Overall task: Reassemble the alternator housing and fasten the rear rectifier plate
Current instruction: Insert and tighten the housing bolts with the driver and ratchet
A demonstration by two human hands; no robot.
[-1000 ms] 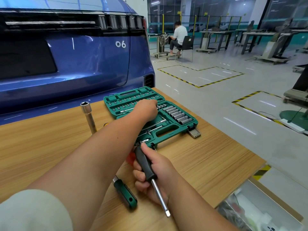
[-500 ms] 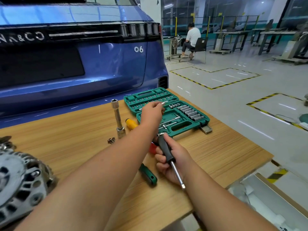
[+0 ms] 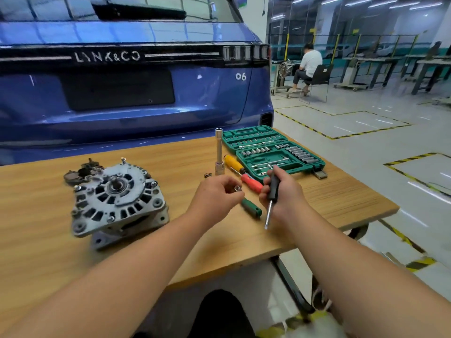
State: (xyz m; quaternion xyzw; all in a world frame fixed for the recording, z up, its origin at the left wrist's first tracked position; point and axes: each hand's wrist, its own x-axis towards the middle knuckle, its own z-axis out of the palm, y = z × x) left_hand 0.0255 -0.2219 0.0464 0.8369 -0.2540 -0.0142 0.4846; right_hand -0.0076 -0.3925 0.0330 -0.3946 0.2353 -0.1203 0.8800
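The grey alternator (image 3: 117, 201) lies on the wooden table (image 3: 329, 203) at the left, shaft end up, with bolts standing in its housing. A dark rectifier plate (image 3: 80, 173) lies just behind it. My left hand (image 3: 217, 193) pinches a small silver socket (image 3: 237, 188) over the table's middle. My right hand (image 3: 283, 193) grips a black-handled driver (image 3: 271, 198), its steel shaft pointing down toward me. The two hands are close together, right of the alternator.
An open green socket case (image 3: 273, 150) sits at the table's far right. A tall deep socket (image 3: 219, 152) stands upright beside yellow, red and green screwdriver handles. A small loose fastener (image 3: 207, 175) lies near it. A blue car (image 3: 122, 81) stands behind the table.
My left hand has come back from the socket case with a small socket and now sits next to my right hand. The view has swung left, bringing the alternator fully in.
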